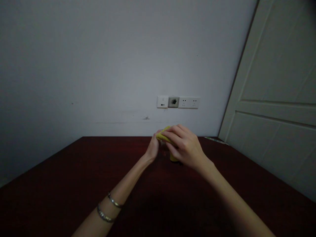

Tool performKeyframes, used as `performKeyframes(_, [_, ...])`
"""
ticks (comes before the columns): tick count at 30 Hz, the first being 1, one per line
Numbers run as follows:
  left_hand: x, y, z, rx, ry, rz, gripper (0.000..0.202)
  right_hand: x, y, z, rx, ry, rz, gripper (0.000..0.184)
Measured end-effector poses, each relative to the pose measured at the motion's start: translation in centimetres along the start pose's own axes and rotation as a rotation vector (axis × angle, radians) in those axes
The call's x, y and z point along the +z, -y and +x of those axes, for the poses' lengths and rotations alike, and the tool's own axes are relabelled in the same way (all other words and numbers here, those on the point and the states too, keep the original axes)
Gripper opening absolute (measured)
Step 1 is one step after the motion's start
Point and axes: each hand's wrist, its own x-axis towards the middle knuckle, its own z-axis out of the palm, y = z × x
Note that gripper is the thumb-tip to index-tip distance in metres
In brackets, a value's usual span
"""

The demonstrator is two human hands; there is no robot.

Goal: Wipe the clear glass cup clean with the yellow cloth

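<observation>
A yellow cloth [165, 138] is bunched in my right hand [184, 144], its fingers closed over the top and the thumb underneath. Below that hand, a yellow piece [173, 158], seemingly the cloth's lower end, hangs over the table. My left hand [152, 148] is raised against the cloth's left side, palm turned inward. Most of its fingers are hidden behind the cloth, and whatever it grips there does not show clearly. Both hands meet just above the far part of the dark red table [98, 177].
A pale wall [111, 65] rises at the table's back edge, with a row of white sockets [189, 102] and a grey switch plate [173, 102]. On the right stands a white panelled door [271, 82]. A thin flat strip [214, 140] lies at the back right corner.
</observation>
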Motion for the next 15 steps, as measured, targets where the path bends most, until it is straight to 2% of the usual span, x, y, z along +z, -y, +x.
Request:
performKeyframes(3, [-0.6, 0.3, -0.3, 0.062, 0.004, 0.095, 0.032, -0.1, -0.5, -0.1, 0.045, -0.019, 0.129, 0.025])
performKeyframes(7, [-0.5, -0.2, -0.4, 0.183, -0.021, 0.033, 0.026, 0.2, -1.1, -0.2, 0.122, -0.087, 0.306, 0.021])
performKeyframes(15, [-0.7, -1.8, -0.9, -0.042, 0.018, -0.039, 0.039, -0.2, -1.5, 0.2, 0.269, -0.142, 0.453, 0.015])
